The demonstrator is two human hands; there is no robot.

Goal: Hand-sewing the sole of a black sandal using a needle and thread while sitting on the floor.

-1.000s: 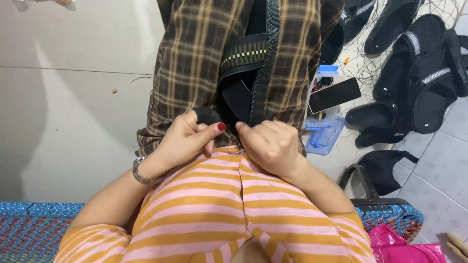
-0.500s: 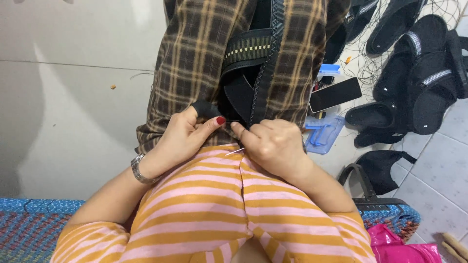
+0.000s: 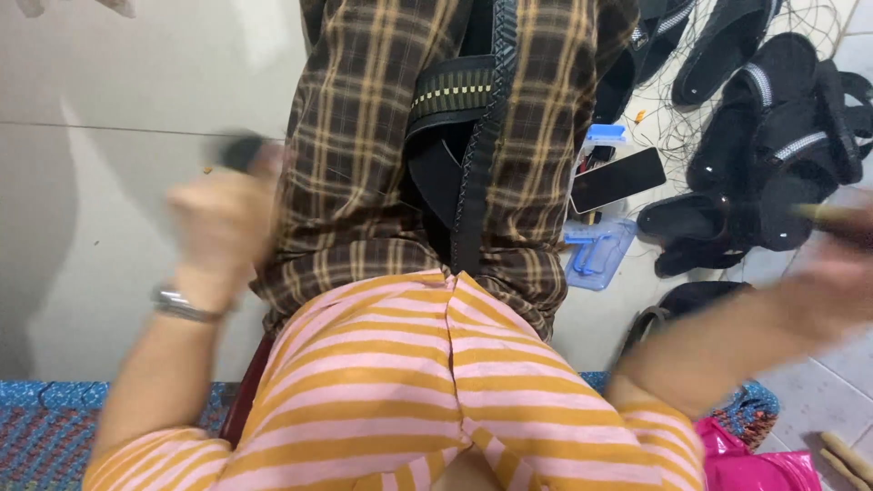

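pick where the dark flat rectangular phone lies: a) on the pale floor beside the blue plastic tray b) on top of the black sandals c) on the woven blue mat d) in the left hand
a: the dark flat rectangular phone lies on the pale floor just above the blue plastic tray, apart from the black sandals and from both blurred hands.

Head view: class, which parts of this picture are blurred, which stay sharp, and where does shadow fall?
In the head view, the left hand and right hand are smeared by motion blur, so what they hold cannot be made out; the plaid trousers, phone and sandals stay sharp; a soft shadow darkens the pale floor at left.
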